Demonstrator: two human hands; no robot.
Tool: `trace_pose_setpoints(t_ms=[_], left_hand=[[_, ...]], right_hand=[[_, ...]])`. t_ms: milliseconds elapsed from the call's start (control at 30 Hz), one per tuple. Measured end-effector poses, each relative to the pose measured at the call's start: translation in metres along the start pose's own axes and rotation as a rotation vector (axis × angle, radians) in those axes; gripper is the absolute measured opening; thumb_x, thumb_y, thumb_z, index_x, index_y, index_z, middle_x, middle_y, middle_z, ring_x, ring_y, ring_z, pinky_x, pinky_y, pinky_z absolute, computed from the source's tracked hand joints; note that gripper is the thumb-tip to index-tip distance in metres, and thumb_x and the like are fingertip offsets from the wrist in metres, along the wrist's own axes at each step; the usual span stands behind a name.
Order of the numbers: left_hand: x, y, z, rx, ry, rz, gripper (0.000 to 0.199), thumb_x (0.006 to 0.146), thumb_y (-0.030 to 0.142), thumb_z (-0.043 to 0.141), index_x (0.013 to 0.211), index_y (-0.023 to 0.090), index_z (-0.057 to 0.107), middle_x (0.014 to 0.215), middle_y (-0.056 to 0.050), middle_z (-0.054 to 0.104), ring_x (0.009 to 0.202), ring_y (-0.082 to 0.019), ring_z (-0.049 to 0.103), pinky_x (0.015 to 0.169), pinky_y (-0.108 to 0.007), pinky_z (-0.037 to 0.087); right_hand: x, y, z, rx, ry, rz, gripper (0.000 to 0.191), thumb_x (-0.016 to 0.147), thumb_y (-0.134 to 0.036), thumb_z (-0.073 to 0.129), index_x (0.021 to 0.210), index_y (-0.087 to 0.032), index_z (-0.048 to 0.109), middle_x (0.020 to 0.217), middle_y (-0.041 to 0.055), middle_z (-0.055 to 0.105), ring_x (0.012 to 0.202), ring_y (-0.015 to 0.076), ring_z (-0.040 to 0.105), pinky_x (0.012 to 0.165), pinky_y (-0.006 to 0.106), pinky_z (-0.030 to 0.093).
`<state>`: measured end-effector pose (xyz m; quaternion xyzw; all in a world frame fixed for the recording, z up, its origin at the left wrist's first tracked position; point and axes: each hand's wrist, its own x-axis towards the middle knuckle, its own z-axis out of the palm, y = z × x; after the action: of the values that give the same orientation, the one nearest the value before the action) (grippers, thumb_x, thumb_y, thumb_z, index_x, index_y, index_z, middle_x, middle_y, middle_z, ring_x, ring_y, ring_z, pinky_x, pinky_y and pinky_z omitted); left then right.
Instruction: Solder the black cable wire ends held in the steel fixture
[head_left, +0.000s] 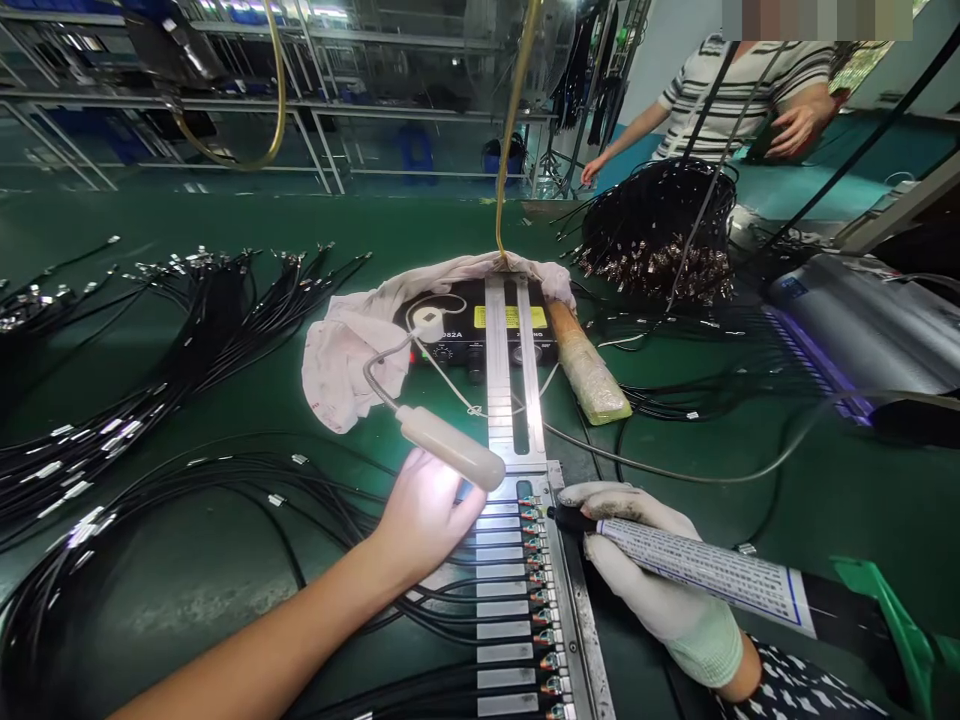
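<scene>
My left hand [429,505] is bare and rests at the upper left of the metal fixture [500,400], under a white lamp [454,448]. Its fingers are partly hidden by the lamp and glare, so what they hold cannot be made out. My right hand [649,560], in a white glove, is wrapped round a labelled tube [705,570] with a green handle. The tube's dark nozzle points left at the top of a row of cable connectors [538,578]. Black cables [506,601] lie side by side across the fixture and run left.
A black control box [465,325] sits behind, with a pink cloth [337,370] and a wrapped handle [592,380]. Cable bundles [217,320] lie left; a black cable pile [660,220] is back right, near a person in stripes [697,100]. A hose hangs overhead.
</scene>
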<state>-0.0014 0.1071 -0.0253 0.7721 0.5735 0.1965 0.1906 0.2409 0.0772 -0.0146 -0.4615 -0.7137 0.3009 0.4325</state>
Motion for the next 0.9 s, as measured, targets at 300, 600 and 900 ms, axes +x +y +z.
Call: trace_pose_setpoints(t_ms=[300,600,900], left_hand=[[0.000,-0.001,0.001,-0.006,0.000,0.007,0.017,0.090,0.027,0.048,0.090,0.018,0.062,0.091,-0.006,0.066,0.093,-0.023,0.058,0.087,-0.038,0.047],[-0.001,-0.007,0.004,0.005,-0.001,0.016,0.018,0.090,0.028,0.048,0.091,0.017,0.063,0.089,-0.007,0.064,0.093,-0.025,0.057,0.087,-0.041,0.046],[-0.003,-0.017,0.013,0.010,0.072,0.101,0.021,0.093,0.031,0.045,0.090,0.021,0.064,0.089,-0.006,0.066,0.088,-0.025,0.061,0.082,-0.041,0.050]], right_hand=[[0.002,-0.001,0.001,-0.013,0.023,0.018,0.013,0.078,-0.016,0.064,0.088,-0.024,0.063,0.100,0.0033,0.073,0.091,0.0188,0.070,0.083,0.029,0.057],[0.004,0.000,0.002,0.014,0.003,0.007,0.016,0.078,-0.012,0.063,0.088,-0.024,0.062,0.100,0.0013,0.072,0.093,0.0153,0.069,0.086,0.024,0.055],[0.004,0.007,0.008,0.012,-0.002,-0.029,0.023,0.069,-0.005,0.059,0.084,-0.023,0.060,0.095,0.0034,0.074,0.088,0.0180,0.071,0.082,0.025,0.057]])
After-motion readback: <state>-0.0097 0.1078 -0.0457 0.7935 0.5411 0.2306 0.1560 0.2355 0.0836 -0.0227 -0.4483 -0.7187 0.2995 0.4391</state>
